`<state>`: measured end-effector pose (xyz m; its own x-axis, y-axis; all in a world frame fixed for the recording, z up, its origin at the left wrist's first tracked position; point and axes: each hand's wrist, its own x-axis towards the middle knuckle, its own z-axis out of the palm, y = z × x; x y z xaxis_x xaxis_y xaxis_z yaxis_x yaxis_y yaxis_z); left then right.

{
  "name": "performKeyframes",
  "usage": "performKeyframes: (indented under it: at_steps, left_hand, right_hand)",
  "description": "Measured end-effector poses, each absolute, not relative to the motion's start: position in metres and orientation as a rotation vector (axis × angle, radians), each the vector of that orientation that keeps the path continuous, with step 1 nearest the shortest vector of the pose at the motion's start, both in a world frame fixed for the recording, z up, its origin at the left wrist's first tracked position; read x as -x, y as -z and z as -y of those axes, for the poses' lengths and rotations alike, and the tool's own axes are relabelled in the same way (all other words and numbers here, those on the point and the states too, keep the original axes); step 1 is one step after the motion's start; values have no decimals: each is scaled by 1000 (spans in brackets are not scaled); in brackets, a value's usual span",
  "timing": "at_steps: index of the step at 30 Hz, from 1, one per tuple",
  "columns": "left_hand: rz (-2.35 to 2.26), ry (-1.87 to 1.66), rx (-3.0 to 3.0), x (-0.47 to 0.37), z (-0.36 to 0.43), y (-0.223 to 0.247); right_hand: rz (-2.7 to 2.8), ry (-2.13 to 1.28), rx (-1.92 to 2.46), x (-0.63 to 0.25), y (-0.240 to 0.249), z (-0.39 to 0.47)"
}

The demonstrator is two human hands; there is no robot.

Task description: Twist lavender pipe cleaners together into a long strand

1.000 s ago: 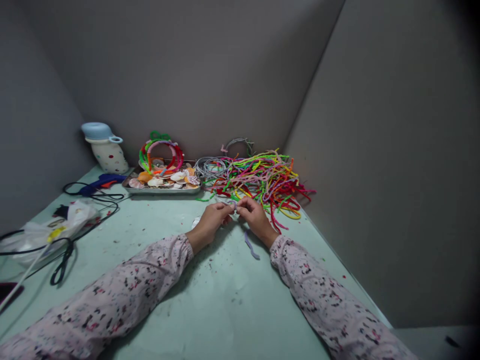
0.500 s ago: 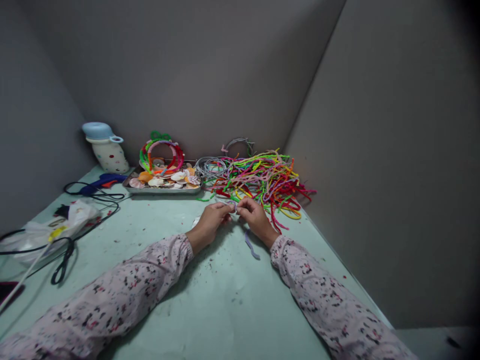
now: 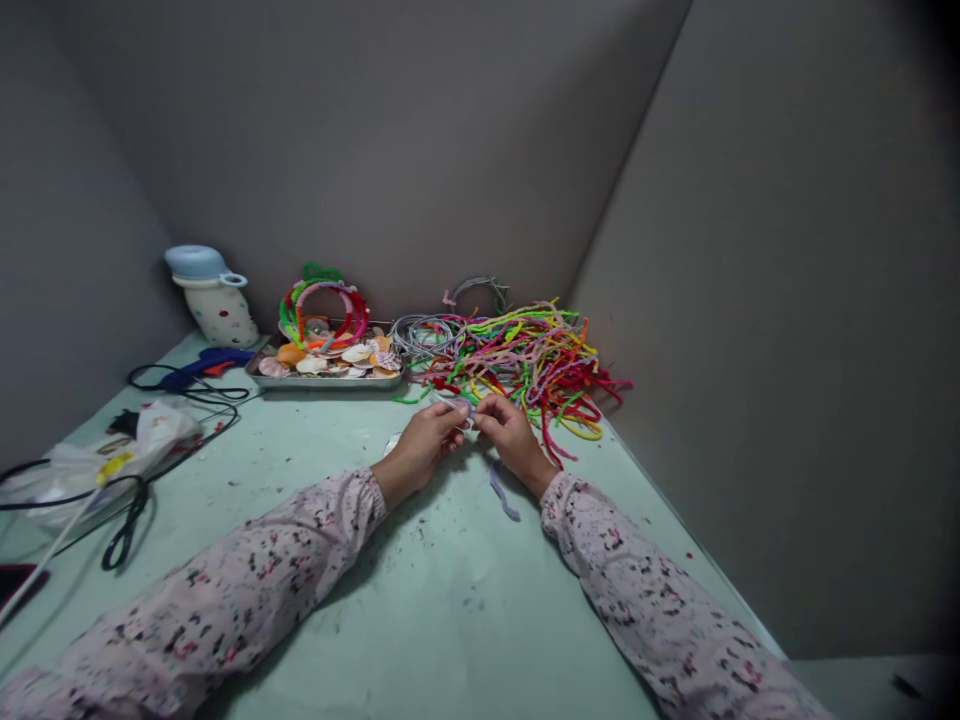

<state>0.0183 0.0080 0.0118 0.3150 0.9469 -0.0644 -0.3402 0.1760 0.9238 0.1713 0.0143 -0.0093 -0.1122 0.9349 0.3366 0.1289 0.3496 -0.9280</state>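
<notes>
My left hand (image 3: 421,442) pinches a thin pale wire and a bit of purple pipe cleaner (image 3: 505,492) near the middle of the table. Close beside it, my right hand (image 3: 511,436) has its fingertips closed on the same purple strand, whose loose end hangs below that hand. Just beyond the hands lies a tangled pile of coloured pipe cleaners (image 3: 544,360). Grey wire coils (image 3: 426,336) rest at the pile's left. Exactly how the strand meets the wire is too small to tell.
A metal tray (image 3: 330,382) holds shells and colourful wrapped rings (image 3: 360,312). A blue-capped bottle (image 3: 217,305) stands at the back left. Nearer are a blue tool (image 3: 202,368), black cables (image 3: 135,520) and a plastic bag (image 3: 161,430). Grey walls (image 3: 375,130) border the table.
My left fingers have shifted slightly, and more of the pale wire and purple strand shows above them. My right hand has barely moved.
</notes>
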Motion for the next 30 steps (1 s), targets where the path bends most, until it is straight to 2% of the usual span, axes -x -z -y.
performKeyframes:
  at_steps: [30]
  left_hand:
    - [-828,-1079,-996,-18,-9,-10]
  right_hand:
    - [1582,-921,1036,-173,10,-16]
